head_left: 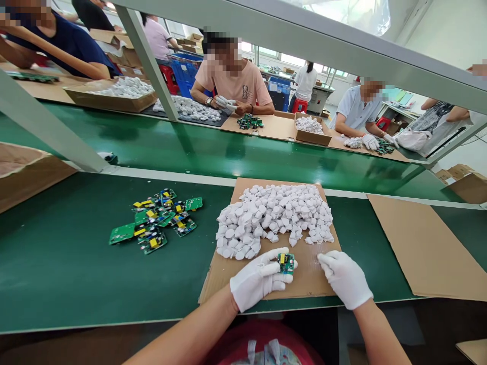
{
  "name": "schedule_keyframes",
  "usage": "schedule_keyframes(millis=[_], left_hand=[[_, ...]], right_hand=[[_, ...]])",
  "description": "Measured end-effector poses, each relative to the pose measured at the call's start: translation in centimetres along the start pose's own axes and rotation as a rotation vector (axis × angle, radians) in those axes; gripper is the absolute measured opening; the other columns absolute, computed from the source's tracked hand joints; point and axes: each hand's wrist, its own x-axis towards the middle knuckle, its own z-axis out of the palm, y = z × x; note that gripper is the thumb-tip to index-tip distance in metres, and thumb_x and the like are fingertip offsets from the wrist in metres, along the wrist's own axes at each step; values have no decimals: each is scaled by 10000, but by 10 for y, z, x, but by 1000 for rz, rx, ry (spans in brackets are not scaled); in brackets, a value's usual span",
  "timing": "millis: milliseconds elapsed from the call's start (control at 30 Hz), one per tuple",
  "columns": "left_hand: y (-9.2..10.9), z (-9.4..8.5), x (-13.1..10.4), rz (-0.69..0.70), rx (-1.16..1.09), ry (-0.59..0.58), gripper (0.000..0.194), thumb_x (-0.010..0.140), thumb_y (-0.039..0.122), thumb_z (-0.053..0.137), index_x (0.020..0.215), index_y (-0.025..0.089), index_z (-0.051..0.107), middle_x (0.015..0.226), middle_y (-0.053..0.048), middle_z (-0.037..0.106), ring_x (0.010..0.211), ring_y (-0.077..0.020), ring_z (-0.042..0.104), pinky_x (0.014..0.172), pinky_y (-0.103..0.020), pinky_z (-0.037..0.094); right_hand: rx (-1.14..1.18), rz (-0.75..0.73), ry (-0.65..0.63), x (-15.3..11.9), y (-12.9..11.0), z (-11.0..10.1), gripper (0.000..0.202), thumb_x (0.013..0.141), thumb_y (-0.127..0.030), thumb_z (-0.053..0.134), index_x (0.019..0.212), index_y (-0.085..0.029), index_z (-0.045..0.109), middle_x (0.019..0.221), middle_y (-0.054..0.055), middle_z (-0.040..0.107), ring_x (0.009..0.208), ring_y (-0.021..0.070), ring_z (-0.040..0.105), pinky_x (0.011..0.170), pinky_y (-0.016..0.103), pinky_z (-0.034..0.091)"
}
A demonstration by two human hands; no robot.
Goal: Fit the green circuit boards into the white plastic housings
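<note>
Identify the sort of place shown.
Likely an electronics assembly workshop: a pile of rectangular green circuit boards, a long green-topped workbench, and a co-worker in a pink T-shirt working opposite.

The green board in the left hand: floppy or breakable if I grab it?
Probably stiff: the green board looks flat, not sagging, in the left hand. Maybe fragile, since small parts stand up from its face.

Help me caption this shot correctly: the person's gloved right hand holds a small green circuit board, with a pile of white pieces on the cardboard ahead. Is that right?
Not quite: the hand is wrong. The head view shows the circuit board in the gloved left hand. The pile of white pieces is indeed on the cardboard.
</note>
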Motion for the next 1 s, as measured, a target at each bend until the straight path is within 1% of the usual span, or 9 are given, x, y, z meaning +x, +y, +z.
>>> schedule_keyframes(millis=[133,267,367,467,600,700,800,900,1000], left_hand=[[-1,4,1,0,36,8,478,760,209,658,1210,177,498,1169,-156,589,752,-160,668,635,-238,475],[-7,9,6,-17,61,78,461,744,211,674,1174,159,517,1089,-147,626,735,-168,673,620,-235,477],[-13,9,10,0,26,98,420,746,226,674,1137,158,536,1029,-135,646,724,-172,675,613,-238,481],[-18,8,13,49,7,86,411,730,229,693,1112,165,555,1002,-123,653,732,-177,679,618,-243,492],[-22,6,14,100,34,98,421,713,228,711,1104,149,575,979,-124,656,736,-170,674,623,-241,501],[-22,6,14,110,56,108,420,700,227,720,1090,141,589,974,-119,655,735,-169,669,621,-243,501],[-21,8,12,103,33,95,377,695,230,724,1040,141,601,934,-101,662,712,-163,666,601,-236,497],[-17,11,10,80,7,113,303,722,265,700,977,131,607,901,-102,671,679,-154,660,568,-222,483],[-14,18,9,108,-26,159,339,766,296,656,1064,153,583,919,-101,677,666,-134,646,516,-187,438]], right_hand=[[181,144,60,-1,9,-3,317,888,-340,416,1047,-222,664,924,60,673,786,181,594,659,278,459],[1005,442,-1,-6,-6,-3,446,862,-480,458,1162,-177,588,837,60,643,560,122,515,409,218,339],[1371,481,-42,-10,-27,-2,475,765,-458,629,1161,-200,584,883,52,612,548,94,471,396,201,314],[1323,461,-78,-13,-48,-2,547,692,-445,712,1159,-204,562,869,48,627,488,83,465,373,202,335],[1102,429,-63,-13,-65,0,397,737,-508,638,943,-170,622,710,30,656,355,62,421,339,207,321],[1013,319,18,-12,-66,4,370,782,-519,576,814,-161,661,625,28,638,386,74,436,360,208,331],[1043,266,63,-12,-65,7,375,813,-514,536,877,-167,666,637,31,635,454,92,473,392,205,365],[1126,262,17,-14,-66,6,392,803,-476,575,1057,-178,605,827,72,678,536,107,529,450,223,423],[1184,266,-34,-17,-73,7,437,792,-440,612,1146,-199,526,887,76,679,542,105,542,478,235,442]])
